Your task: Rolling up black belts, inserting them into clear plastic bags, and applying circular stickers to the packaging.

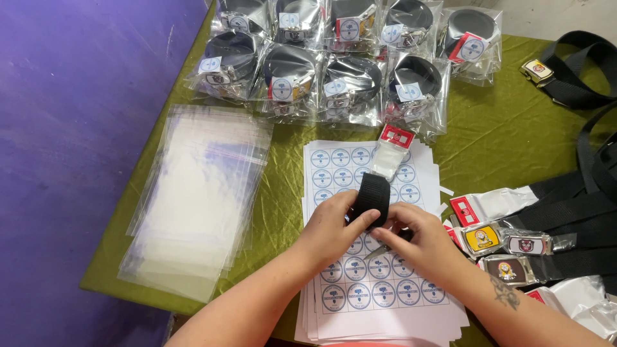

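I see my left hand [334, 228] and right hand [418, 234] both grasping a rolled black fabric belt [373, 196]. They are above white sheets of round blue stickers [379, 289] on the green bench [501, 141].

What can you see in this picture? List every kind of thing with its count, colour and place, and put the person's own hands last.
rolled belt: one, black, held over the sticker sheets
small bag: one, clear with red header, sticking up behind the rolled belt
sticker sheets: a stack, white with blue round stickers, centre of the table
packed belts: about ten, black in clear bags, far edge
empty bags: a stack, clear, left
loose belts: several, black with coloured buckles, right
tablecloth: one, olive green, covering the table
left hand: grips the rolled belt
right hand: grips the rolled belt from the other side
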